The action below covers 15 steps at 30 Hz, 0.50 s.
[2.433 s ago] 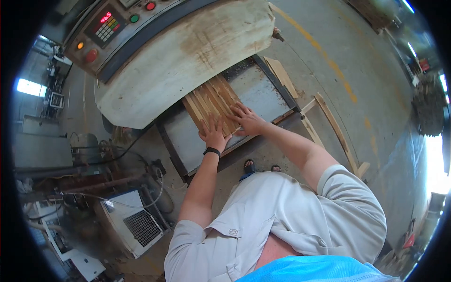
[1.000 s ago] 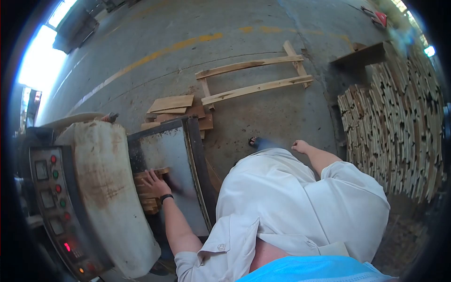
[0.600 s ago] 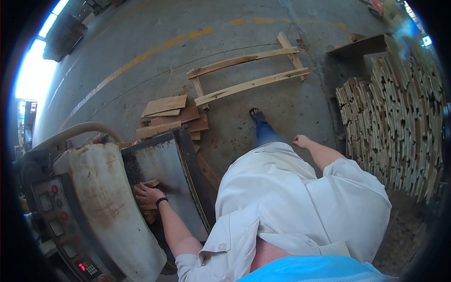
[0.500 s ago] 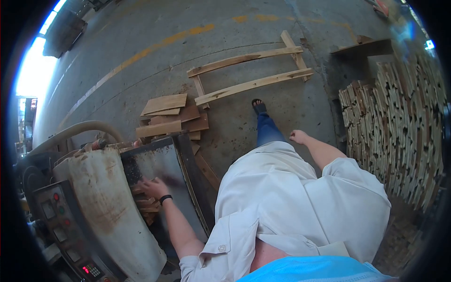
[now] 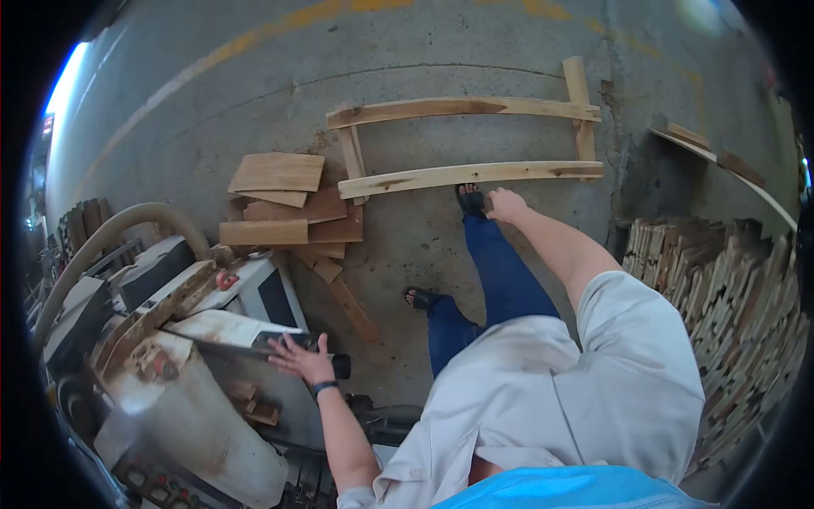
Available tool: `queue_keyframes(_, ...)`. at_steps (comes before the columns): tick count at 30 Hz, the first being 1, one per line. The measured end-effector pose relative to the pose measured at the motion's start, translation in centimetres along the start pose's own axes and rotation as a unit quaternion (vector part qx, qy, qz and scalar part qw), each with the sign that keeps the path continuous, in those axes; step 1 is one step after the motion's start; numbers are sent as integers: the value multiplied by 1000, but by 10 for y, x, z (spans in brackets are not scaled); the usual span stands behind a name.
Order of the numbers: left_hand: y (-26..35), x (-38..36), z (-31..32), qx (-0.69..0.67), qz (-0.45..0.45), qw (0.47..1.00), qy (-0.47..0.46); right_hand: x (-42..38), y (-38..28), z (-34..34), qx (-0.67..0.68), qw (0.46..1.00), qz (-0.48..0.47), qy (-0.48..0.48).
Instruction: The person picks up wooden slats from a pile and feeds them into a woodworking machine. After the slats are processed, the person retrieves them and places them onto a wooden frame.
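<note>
My left hand (image 5: 303, 360) is open with its fingers spread, above the edge of a woodworking machine (image 5: 233, 424). It holds nothing. Below and left of it, a few small wood pieces (image 5: 254, 405) lie in the machine's opening. My right hand (image 5: 507, 205) reaches forward over my foot, its fingers loosely bent and nothing visible in them. Just beyond it is the nearer long board (image 5: 471, 176), which rests with a second long board (image 5: 462, 109) across two shorter crosspieces on the floor.
A loose pile of flat wood boards (image 5: 275, 174) lies left of the long boards. On my right stands a tall stack of wood strips (image 5: 712, 322). A thick hose (image 5: 127, 237) curves over the machine at the left. My feet (image 5: 469, 200) are on the concrete floor.
My left hand has lifted from the wood pieces in the machine and spread its fingers. My right hand has moved forward towards the long boards. The view has tilted and shifted.
</note>
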<state>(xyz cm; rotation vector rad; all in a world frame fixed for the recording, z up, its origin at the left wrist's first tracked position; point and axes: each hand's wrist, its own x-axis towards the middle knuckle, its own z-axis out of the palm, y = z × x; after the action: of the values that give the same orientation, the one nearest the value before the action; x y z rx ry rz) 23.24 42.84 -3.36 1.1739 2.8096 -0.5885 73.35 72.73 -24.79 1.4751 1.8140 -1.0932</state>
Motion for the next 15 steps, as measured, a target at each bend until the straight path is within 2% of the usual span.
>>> queue_keyframes(8,4,-5,-17,30,7,999,-14,177,23,51,-128,991,10,-42)
queue_keyframes(11,9,0,-28,17,35,999,-31,227,26,80,-142,990,8,-23)
queue_keyframes(13,11,1,-29,10,39,999,-31,255,29,99,-191,980,-10,57)
queue_keyframes(15,6,0,-26,5,35,999,-37,277,33,114,-193,978,-31,75)
